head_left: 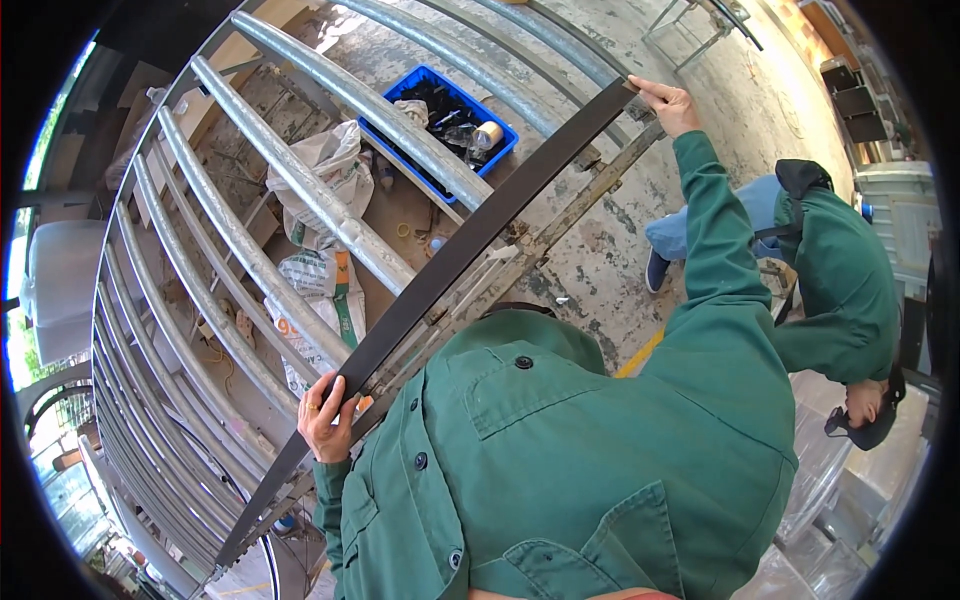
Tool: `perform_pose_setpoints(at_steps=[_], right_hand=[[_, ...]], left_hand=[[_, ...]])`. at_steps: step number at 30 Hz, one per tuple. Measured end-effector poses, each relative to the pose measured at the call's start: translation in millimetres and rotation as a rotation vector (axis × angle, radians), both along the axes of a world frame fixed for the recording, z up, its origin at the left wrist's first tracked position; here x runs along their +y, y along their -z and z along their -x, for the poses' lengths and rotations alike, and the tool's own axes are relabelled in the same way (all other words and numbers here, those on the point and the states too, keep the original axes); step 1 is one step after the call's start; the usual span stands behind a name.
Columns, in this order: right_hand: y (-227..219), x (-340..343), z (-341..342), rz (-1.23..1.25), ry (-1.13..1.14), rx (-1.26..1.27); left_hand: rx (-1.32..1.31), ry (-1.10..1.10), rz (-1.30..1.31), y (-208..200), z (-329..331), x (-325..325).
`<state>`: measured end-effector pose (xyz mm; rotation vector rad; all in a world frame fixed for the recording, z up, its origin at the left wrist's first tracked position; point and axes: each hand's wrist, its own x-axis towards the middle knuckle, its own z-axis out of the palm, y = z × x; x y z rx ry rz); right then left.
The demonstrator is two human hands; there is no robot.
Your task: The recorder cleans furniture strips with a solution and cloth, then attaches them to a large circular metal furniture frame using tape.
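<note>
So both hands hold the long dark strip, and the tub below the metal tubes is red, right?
The tub is blue, not red, as the head view shows. The rest stands: the left hand and right hand both hold the long dark strip.

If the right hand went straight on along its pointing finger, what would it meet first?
First the dark strip, whose end the right hand touches; beyond that, probably a metal tube, though depth is unclear.

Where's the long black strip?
In the head view, the long, flat black strip slants across the middle from the right hand, upper right, past the left hand.
</note>
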<state>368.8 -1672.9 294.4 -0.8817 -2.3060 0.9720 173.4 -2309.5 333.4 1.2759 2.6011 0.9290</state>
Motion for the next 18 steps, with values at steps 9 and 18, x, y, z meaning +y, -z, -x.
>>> perform_pose_setpoints(at_steps=[9, 18], right_hand=[[6, -8, -1, -0.031, 0.049, 0.027], [6, -26, 2, -0.162, 0.082, -0.014]], left_hand=[[-0.028, 0.028, 0.022, -1, 1, -2], [-0.001, 0.01, 0.012, 0, 2, -2]])
